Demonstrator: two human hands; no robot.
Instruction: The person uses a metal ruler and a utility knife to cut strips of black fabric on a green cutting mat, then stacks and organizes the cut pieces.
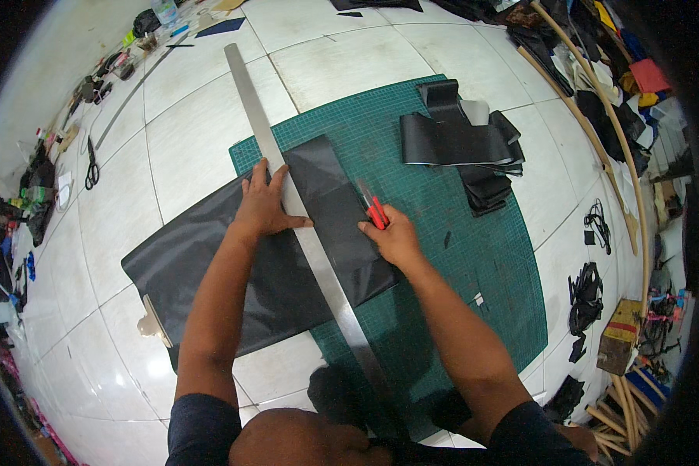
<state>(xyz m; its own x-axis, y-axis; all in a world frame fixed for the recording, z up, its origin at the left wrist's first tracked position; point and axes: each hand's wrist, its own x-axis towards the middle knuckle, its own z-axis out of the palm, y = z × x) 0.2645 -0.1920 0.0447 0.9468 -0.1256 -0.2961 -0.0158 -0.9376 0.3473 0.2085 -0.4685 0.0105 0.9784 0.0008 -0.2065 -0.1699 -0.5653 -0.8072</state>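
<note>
My left hand (264, 203) presses flat on a long steel ruler (287, 194) that runs diagonally over a black sheet of fabric (210, 264). The fabric lies partly on a green cutting mat (458, 256) and partly on the white tiled floor. My right hand (392, 237) grips a red utility knife (374, 210), resting on the fabric to the right of the ruler, a short gap from its edge. A pile of cut black strips (458, 144) sits on the mat's far right part.
Scissors (92, 167) and small tools lie along the left wall. A long thin rod (132, 93) lies on the tiles at upper left. Curved bamboo poles (606, 132), heaps of cloth and a cardboard box (617, 338) crowd the right side.
</note>
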